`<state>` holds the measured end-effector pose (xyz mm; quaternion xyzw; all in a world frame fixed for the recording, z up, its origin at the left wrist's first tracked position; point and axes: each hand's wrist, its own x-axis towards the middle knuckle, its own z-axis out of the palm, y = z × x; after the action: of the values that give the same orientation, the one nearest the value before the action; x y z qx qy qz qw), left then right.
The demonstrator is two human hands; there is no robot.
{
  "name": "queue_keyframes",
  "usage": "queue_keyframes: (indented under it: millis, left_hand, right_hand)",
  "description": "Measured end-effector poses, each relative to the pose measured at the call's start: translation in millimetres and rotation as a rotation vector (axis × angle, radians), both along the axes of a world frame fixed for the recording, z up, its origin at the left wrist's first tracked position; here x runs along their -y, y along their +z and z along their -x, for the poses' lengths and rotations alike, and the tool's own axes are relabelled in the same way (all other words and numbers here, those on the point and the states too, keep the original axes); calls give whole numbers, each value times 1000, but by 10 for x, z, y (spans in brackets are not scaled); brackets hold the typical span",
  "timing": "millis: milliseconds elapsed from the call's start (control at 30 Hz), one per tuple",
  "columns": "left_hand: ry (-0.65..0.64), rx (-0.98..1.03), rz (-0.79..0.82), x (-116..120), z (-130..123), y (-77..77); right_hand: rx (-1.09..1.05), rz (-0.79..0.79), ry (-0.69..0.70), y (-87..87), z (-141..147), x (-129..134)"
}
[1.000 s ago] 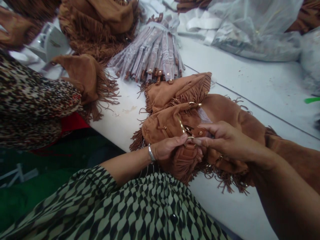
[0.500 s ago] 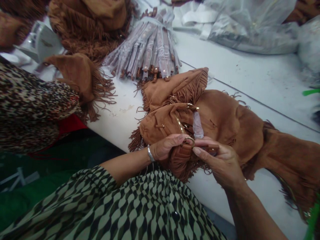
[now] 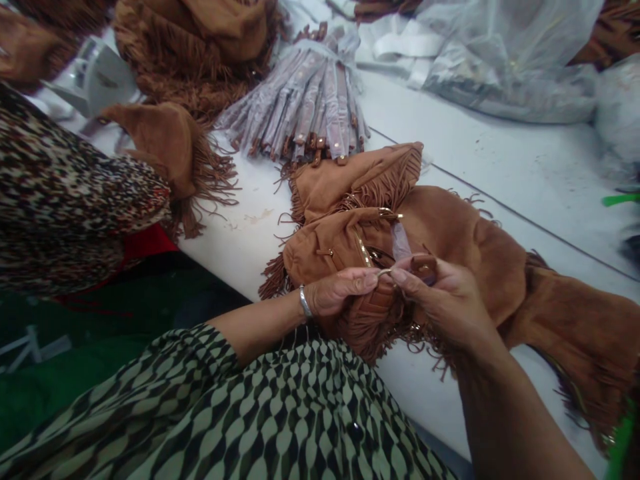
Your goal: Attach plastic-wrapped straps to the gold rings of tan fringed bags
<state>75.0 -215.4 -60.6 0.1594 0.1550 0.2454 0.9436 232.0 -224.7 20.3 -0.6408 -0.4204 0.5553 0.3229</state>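
Note:
A brown fringed bag (image 3: 345, 233) with gold zips lies in front of me at the table's near edge. My left hand (image 3: 337, 288) pinches a metal ring (image 3: 384, 272) at the bag's side between thumb and finger. Close against it, my right hand (image 3: 440, 293) grips the end of a brown strap (image 3: 424, 267), its thumb tip at the ring. A clear plastic wrapping (image 3: 400, 241) covers part of the strap and runs up toward the bag's upper clasp. Whether the strap end passes through the ring is hidden by my fingers.
More brown fringed bags (image 3: 575, 313) lie to the right and behind. A bundle of plastic-wrapped straps (image 3: 315, 100) sits farther back. Plastic bags (image 3: 510, 80) stand at the back right. On the left is another person's patterned sleeve (image 3: 75, 200), beside a brown fringed piece (image 3: 165, 143).
My right hand has turned and lifted slightly, bringing the strap end up, and its thumb has come to the ring. My left fingers have closed on the ring, which now shows edge-on.

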Motion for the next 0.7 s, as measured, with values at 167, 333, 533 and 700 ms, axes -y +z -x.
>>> queue_keyframes:
  millis: [167,333,533,700]
  left_hand:
    - [40,-46,33,3,27,-42]
    - [9,-6,72,-39,40,-104]
    - [-13,15,66,-119,-10,-173]
    - [-76,11,34,-129,-67,-107]
  right_hand:
    - [-169,153,36,-3,-15,-116]
    - [-227,180,82,-87,-39,-123]
    - [31,31,170,-111,-204,-127]
    - [135,18,180,-58,-322,-139]
